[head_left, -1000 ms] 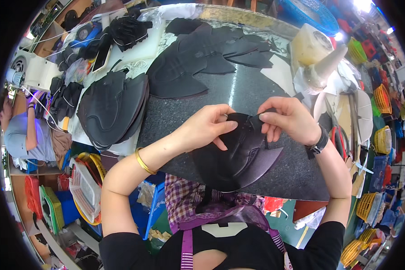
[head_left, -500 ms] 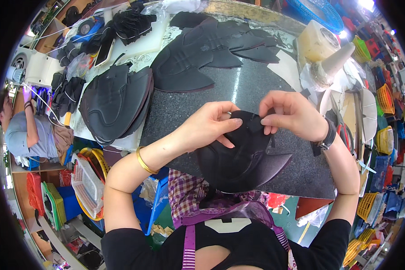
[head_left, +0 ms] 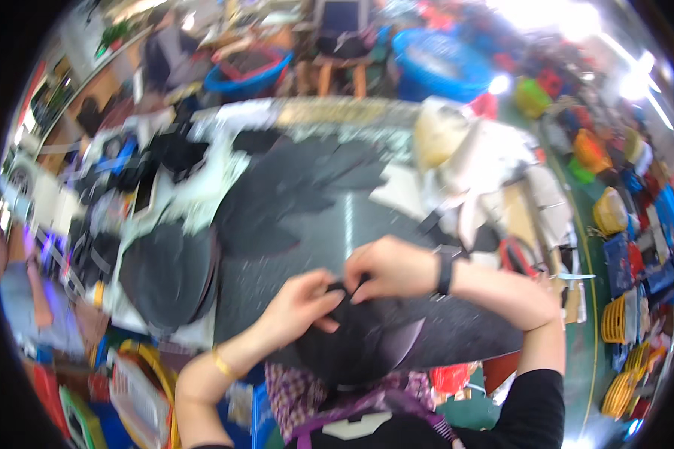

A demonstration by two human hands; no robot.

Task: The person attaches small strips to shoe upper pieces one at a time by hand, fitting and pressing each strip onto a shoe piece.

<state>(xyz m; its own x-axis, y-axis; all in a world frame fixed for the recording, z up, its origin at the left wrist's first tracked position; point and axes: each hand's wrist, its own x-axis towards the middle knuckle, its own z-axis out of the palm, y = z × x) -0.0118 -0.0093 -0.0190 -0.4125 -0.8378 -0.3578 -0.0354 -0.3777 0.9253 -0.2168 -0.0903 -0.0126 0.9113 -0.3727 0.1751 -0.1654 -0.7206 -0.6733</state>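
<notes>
A black shoe upper (head_left: 341, 348), curved and moulded, lies at the near edge of the dark stone worktop (head_left: 457, 322), right in front of me. My left hand (head_left: 307, 303) pinches its top edge between thumb and fingers. Close beside it, my right hand (head_left: 389, 269) is closed, with a small black bit showing at its fingertips; blur hides whether that is a loose strip or part of the upper. More black pieces lie in a stack (head_left: 168, 273) on the left and in an overlapping spread (head_left: 277, 183) farther back.
Beyond my right hand are red-handled scissors (head_left: 515, 256), a pale cone (head_left: 460, 153) and a yellowish container (head_left: 436, 135). A phone (head_left: 145, 193) and black bundles lie back left. Another person (head_left: 26, 299) is at far left. Blue baskets (head_left: 445, 67) stand beyond the table.
The view has tilted up, bringing more of the room beyond the table into sight. Both hands have come closer together at the upper's top edge, and the picture is blurred.
</notes>
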